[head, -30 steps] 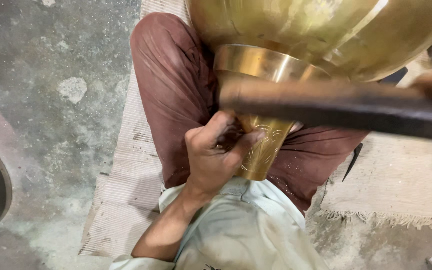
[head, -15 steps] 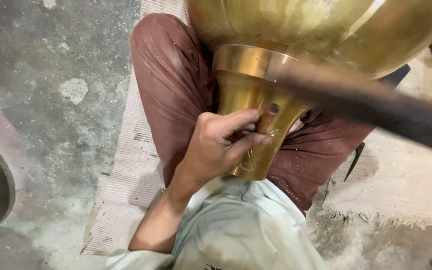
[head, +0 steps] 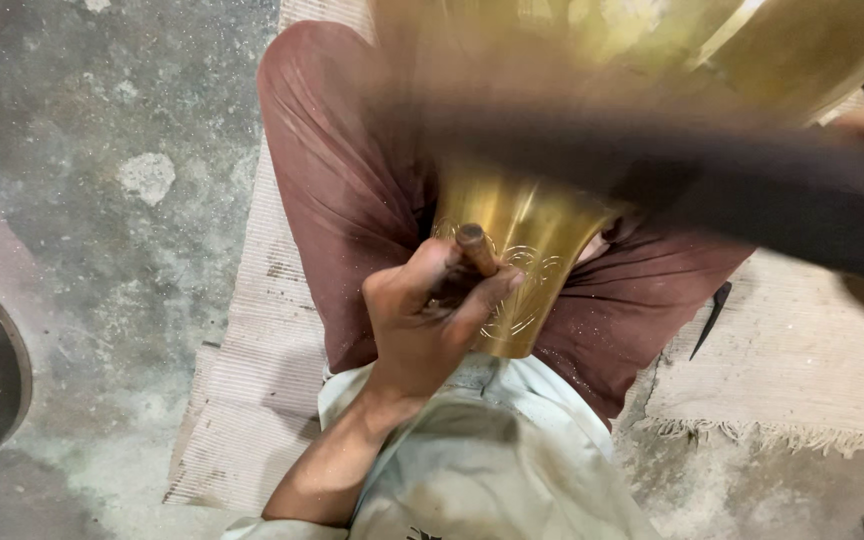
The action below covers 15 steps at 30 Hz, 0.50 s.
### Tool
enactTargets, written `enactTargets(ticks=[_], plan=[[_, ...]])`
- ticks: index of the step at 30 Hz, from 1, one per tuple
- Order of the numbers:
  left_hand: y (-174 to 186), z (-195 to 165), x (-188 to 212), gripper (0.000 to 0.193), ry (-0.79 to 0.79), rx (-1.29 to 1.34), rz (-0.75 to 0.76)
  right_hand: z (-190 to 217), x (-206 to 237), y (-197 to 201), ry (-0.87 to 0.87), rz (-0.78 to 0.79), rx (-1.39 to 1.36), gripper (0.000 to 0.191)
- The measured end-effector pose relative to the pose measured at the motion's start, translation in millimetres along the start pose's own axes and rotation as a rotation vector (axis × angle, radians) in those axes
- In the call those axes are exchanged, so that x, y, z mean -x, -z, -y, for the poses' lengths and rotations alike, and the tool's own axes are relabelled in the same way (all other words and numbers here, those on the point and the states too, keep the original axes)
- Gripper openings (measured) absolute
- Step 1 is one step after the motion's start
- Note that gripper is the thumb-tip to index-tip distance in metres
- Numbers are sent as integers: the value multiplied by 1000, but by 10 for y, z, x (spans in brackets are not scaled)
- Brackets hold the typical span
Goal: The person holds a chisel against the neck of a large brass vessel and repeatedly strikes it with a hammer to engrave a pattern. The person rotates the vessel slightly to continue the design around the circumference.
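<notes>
Blurred dark hammer point(head: 712, 190) crosses over brass vessel point(head: 532, 250).

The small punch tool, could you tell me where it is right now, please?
In the head view the punch sits just left of centre, gripped in the left hand with its tip against the engraved neck of the brass vessel, over the person's lap.
</notes>
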<state>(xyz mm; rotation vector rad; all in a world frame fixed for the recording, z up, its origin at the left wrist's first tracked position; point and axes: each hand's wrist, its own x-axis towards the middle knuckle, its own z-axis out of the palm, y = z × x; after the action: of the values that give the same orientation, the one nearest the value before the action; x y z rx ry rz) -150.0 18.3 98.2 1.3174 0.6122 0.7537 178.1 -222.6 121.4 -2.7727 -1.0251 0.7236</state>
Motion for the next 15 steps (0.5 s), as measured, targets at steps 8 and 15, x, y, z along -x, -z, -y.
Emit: enactTargets(ticks=[8, 15], plan=[[92, -87, -84, 17, 11, -142, 128, -75, 220, -42, -19, 13, 15, 39], [178, -75, -319, 29, -129, -179, 425, -157, 664, -162, -45, 32, 29, 39]])
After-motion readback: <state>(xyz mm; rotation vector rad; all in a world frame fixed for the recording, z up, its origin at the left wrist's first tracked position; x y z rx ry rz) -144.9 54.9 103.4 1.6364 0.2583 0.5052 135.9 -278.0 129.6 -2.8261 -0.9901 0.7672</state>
